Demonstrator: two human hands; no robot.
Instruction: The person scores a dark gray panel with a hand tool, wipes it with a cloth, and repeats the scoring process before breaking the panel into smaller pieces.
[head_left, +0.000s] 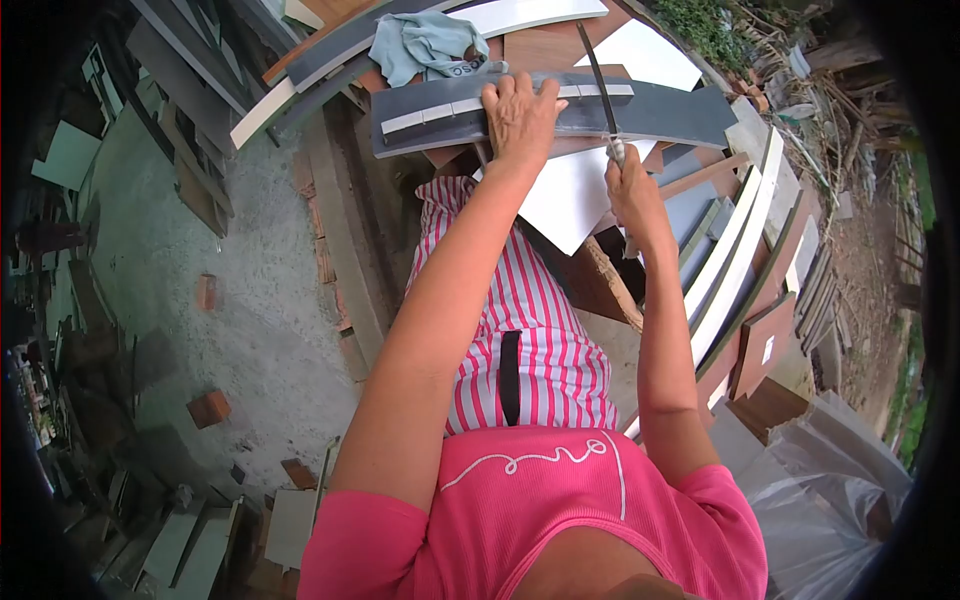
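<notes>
A dark grey board (pixel 680 112) lies crosswise in front of me, with a narrow pale strip (pixel 430 115) along its upper face. My left hand (pixel 522 112) lies on the board and strip, palm down, with its fingers spread. In my right hand (pixel 635 185) is the light handle of a long thin blade (pixel 598 78), the fingers wrapped round it. The blade points away from me and crosses the board to the right of my left hand. Whether its edge touches the strip I cannot tell.
A blue-grey cloth (pixel 425 45) lies just beyond the board. White, brown and grey offcuts are stacked beneath and to the right, near clear plastic sheeting (pixel 810 480). Bricks (pixel 208 409) sit on the concrete floor (pixel 270 350) at left. More panels (pixel 185 60) lean at the upper left.
</notes>
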